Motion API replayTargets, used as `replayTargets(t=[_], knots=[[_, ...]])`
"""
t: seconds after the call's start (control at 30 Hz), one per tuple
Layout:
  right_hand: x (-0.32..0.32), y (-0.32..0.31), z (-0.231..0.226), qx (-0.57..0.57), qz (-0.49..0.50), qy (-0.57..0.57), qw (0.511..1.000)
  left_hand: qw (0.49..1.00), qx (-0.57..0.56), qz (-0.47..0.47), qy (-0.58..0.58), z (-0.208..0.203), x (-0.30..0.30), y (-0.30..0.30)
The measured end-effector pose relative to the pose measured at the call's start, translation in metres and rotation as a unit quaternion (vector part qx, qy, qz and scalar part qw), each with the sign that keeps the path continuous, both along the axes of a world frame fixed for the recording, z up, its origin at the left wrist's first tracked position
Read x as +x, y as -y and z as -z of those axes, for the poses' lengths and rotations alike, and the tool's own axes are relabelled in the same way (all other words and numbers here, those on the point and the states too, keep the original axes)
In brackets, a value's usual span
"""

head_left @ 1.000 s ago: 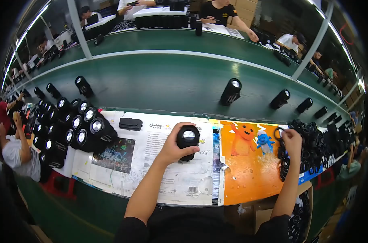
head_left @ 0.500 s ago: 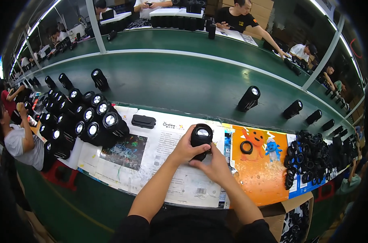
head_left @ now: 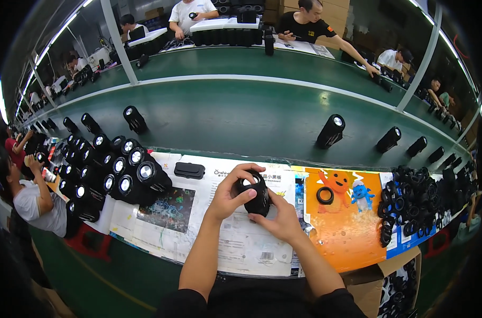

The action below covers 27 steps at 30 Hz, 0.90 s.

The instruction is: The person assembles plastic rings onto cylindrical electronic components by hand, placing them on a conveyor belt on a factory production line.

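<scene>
Between my two hands, above the white papered part of the bench, is a black cylindrical speaker with a silver disc on its top end. My left hand wraps the speaker's upper part, its fingers over the top rim and its thumb across the front, so the disc is partly covered. Around the lower right side closes my right hand, thumb near the base. To the right, a single black ring lies on an orange mat. A flat black oblong piece rests left of my hands.
Many similar speakers stand crowded on the bench's left. A heap of black rings covers the right end, above an open carton. Spaced speakers stand along the green conveyor. A co-worker sits at left; others work across the conveyor.
My left hand has shifted up from the speaker's side onto its top rim, covering part of the disc. The speaker now leans slightly. The whole view has shifted a little.
</scene>
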State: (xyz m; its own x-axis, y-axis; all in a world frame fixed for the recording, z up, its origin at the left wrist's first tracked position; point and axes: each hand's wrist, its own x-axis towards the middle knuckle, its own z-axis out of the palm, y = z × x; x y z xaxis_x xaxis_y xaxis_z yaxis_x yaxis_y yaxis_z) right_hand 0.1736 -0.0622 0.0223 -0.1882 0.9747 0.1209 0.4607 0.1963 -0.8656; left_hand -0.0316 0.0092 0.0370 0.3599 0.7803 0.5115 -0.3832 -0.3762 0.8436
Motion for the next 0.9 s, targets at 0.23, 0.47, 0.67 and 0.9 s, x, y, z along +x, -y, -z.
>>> replayTargets(t=[0.23, 0.47, 0.67, 0.9], knots=[[0.006, -0.004, 0.000, -0.021, 0.011, -0.014, 1.000, 0.998, -0.031, -0.013, 0.046, 0.001, -0.011, -0.005], [0.006, -0.002, -0.006, 0.009, -0.010, 0.011, 1.000, 0.997, -0.065, -0.028, -0.012, -0.001, -0.027, -0.005], [-0.001, 0.003, -0.008, 0.031, 0.028, 0.046, 0.998, 0.970, -0.213, 0.014, 0.116, 0.017, 0.024, 0.003], [-0.007, 0.008, 0.005, 0.113, 0.055, 0.075, 0.989, 0.958, -0.236, 0.032, 0.159, 0.043, 0.032, 0.004]])
